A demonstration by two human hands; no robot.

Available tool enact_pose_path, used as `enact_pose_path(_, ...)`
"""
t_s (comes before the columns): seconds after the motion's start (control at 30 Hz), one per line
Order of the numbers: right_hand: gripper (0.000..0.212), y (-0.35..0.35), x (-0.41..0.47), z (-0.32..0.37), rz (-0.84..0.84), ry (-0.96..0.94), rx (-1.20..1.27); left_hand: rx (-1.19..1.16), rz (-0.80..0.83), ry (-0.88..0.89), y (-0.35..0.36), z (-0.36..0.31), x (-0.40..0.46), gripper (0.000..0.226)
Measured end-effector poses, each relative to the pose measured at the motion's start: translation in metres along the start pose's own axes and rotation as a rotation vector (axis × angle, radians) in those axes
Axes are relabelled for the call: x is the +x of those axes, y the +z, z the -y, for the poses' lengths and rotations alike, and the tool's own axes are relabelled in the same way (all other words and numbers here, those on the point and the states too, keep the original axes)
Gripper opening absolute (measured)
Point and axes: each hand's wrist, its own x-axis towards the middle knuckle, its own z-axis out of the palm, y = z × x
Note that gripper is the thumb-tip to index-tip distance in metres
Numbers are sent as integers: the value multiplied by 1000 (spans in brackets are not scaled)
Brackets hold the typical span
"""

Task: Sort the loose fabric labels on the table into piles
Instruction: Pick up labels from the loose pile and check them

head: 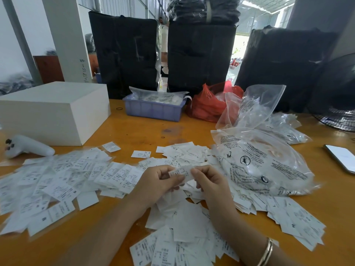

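Observation:
White fabric labels with black print cover the orange table (134,131). A wide spread of labels (57,177) lies at the left, a heap (184,223) sits under my forearms, and more labels (292,215) trail to the right. My left hand (155,184) and my right hand (208,181) meet above the middle of the table. Both pinch one small white label (181,172) between thumb and fingers, holding it up off the heap. A single label (140,154) lies apart behind the hands.
A white box (51,110) and a white controller (26,146) stand at the left. A blue tray (153,109), a red bag (209,104) and clear printed plastic bags (263,162) line the back and right. A phone (341,157) lies at the right edge, a fan (338,104) behind it.

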Motion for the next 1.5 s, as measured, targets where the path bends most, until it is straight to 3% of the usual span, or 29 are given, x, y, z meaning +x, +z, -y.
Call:
enact_pose_path(0.27, 12, -5, 5, 1, -10, -21, 11, -58, 27, -8, -1, 0, 0, 11)
enact_pose_path(0.57, 14, -7, 7, 1, 51, -98, -117, 99, 11, 88, -5, 2, 1, 4)
enact_pose_path(0.77, 8, -8, 2, 3, 201, -194, -192, 99, -2, 186, -3, 2, 1, 25)
enact_pose_path(1.0, 21, -12, 4, 2, 104, -191, -267, -72, -6, 184, -8, 4, 4, 32)
enact_pose_path(1.27, 21, -13, 5, 0, 50, -211, -336, 5, -11, 247, -8, 6, 3, 19)
enact_pose_path(1.4, 15, -18, 5, 3, -2, -260, -185, 59, 21, 294, -10, 6, 3, 28)
enact_pose_path(1.5, 22, -23, 6, 5, 32, -352, -261, 155, 16, 340, -12, 6, 2, 33)
